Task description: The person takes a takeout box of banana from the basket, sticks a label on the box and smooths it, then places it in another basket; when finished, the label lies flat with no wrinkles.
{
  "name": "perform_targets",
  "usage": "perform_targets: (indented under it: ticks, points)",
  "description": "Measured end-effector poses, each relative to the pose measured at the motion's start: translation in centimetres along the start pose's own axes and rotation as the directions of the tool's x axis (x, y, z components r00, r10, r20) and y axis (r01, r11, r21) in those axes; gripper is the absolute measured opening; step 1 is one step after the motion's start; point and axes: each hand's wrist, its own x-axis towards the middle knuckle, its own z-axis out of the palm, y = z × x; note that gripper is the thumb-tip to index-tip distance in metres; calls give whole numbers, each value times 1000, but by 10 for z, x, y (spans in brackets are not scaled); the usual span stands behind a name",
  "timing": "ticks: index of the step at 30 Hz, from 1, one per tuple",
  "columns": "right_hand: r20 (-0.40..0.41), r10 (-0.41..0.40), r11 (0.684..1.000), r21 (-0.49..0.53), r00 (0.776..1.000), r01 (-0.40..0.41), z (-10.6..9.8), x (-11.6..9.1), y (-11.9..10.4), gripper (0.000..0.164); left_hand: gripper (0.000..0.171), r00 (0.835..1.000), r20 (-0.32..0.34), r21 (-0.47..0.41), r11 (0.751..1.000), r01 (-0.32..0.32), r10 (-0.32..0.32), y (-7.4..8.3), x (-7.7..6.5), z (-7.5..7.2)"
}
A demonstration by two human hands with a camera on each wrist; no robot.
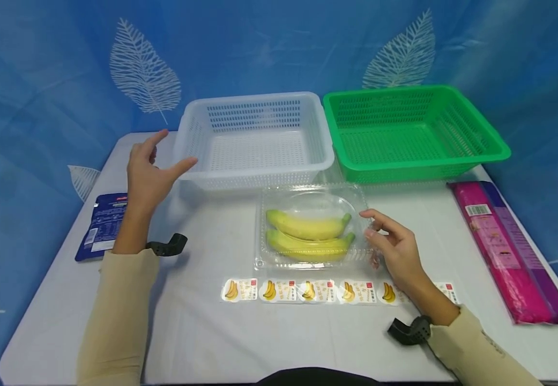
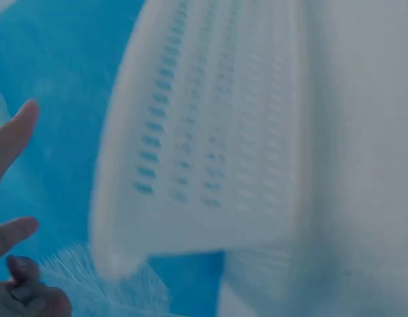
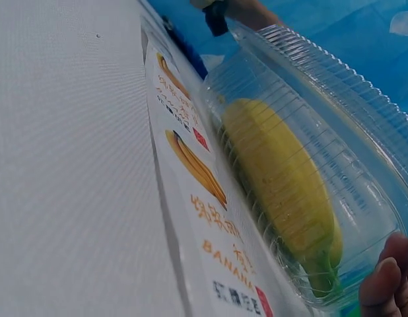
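Observation:
A clear plastic clamshell box (image 1: 307, 197) lies on the table, with two yellow-green bananas (image 1: 310, 227) inside. At its right edge is my right hand (image 1: 396, 252), its fingers loosely bent and the thumb apart from the index finger. In the right wrist view those fingertips (image 3: 382, 284) stand right at the box's corner. My left hand (image 1: 148, 174) is raised by the left side of the white basket (image 1: 254, 177), thumb and index finger spread wide with nothing between them. Blurred basket slots fill much of the left wrist view.
Banana stickers (image 1: 317, 291) lie in a row before the box, partly covered by my right wrist. A green basket (image 1: 418, 170) stands at the back right. Flat at the left is a dark blue pouch (image 1: 102, 225); a long pink-and-purple packet (image 1: 505, 252) lies at the right.

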Motion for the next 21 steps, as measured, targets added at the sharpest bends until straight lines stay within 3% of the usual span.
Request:
perform_targets:
  ticks: [2, 4, 6, 10, 13, 16, 17, 19, 21]
  points:
    - [-6, 5, 1000, -19, 1000, -5, 0, 0, 0, 31, 73, 990, -81, -5, 993, -117, 116, 12, -8, 0]
    - [-12, 8, 999, -32, 1000, -9, -1, 0, 0, 31, 64, 966, -102, -9, 971, -239, 237, 23, -19, 0]
    - [-16, 6, 999, -49, 1000, -7, -1, 0, 1, 31, 57, 936, -76, -8, 938, -346, 345, 31, -33, -1]
    - [-21, 1, 998, -68, 1000, -2, -2, 3, 0, 30, 39, 864, 65, -4, 866, -500, 500, 33, -59, 1]
    - [-25, 20, 999, -49, 999, -21, -3, 4, -3, 30, 25, 834, 205, -4, 852, -523, 513, 25, -75, 8]
    - [-12, 48, 999, -7, 999, -48, -4, 2, -5, 29, 18, 823, 360, 1, 882, -472, 440, 15, -93, 20]
    - [-6, 55, 998, 8, 998, -55, -4, 1, -5, 30, 18, 811, 411, -1, 890, -455, 416, 12, -99, 24]
    - [2, 61, 998, 17, 998, -61, -4, 1, -5, 30, 18, 772, 509, -17, 901, -433, 381, 6, -109, 32]
    - [-1, 61, 998, 14, 998, -61, -3, 1, -5, 30, 17, 709, 599, -41, 898, -437, 372, 3, -114, 39]
